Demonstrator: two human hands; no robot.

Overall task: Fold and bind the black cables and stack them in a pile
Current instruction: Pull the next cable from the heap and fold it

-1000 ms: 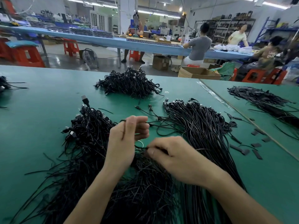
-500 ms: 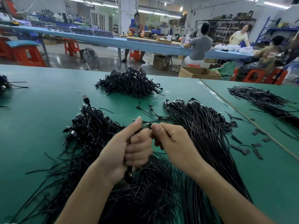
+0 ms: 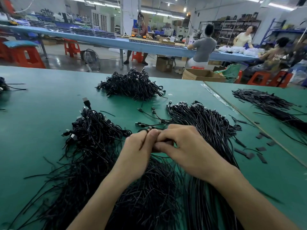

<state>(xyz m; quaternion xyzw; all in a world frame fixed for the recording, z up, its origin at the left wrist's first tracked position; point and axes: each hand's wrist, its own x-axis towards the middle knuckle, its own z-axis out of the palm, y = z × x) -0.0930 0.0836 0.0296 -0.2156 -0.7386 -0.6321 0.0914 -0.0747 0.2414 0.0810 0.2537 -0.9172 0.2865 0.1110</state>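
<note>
The left hand [image 3: 137, 147] and right hand [image 3: 184, 146] now meet mid-frame, both pinching one folded cable [image 3: 141, 130]; binding looks underway.

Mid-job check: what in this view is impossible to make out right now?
Head view: whether the cable is tied yet; the left hand and right hand cover their grip.
Head view: near ends of the loose cables, cut off by the bottom edge.
Head view: bindings in the far pile, too small.
Head view: the left pile, cut by the frame edge.
</note>
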